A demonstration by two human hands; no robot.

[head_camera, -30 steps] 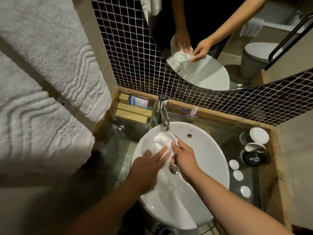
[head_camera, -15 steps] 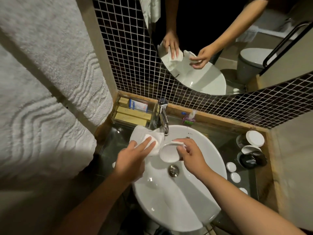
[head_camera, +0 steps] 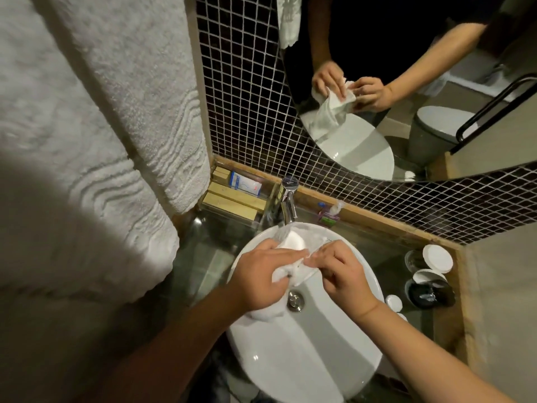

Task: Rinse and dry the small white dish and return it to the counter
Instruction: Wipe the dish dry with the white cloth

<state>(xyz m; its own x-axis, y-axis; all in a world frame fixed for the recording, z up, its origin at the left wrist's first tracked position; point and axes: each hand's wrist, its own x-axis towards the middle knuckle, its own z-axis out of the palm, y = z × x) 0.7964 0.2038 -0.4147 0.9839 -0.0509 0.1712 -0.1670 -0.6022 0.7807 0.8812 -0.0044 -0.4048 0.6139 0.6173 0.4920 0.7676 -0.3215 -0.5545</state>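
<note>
1. Drying is the step that seems to be going on: both hands are meeting over the upper part of the white basin (head_camera: 305, 359), a little below the centre of the frame, with the faucet (head_camera: 288, 202) just above them.

2. The left hand (head_camera: 258, 282) is closing around a white cloth (head_camera: 280, 273); its fingers are curling over the bunched fabric, and more cloth is hanging under the palm toward the drain (head_camera: 295, 300).

3. The small white dish (head_camera: 293, 241) is showing only as a pale rounded edge above the left hand's knuckles, wrapped in the cloth, so it is lying between the two hands and slightly toward the top of the frame from them. Its long axis cannot be told, because most of it is covered.

4. The right hand (head_camera: 338, 270) is pinching with bent fingers at the cloth, and probably at the rim of the dish; whether it is touching the dish itself cannot be told.

5. The counter (head_camera: 203, 257) is lying on both sides of the basin. At the right of the frame, white lids and dark jars (head_camera: 430, 292) are standing on it, near the right forearm.

6. Judging from this, the right hand is nearer to that side, so it is probably the one to carry the dish there when the wiping is done.
</note>
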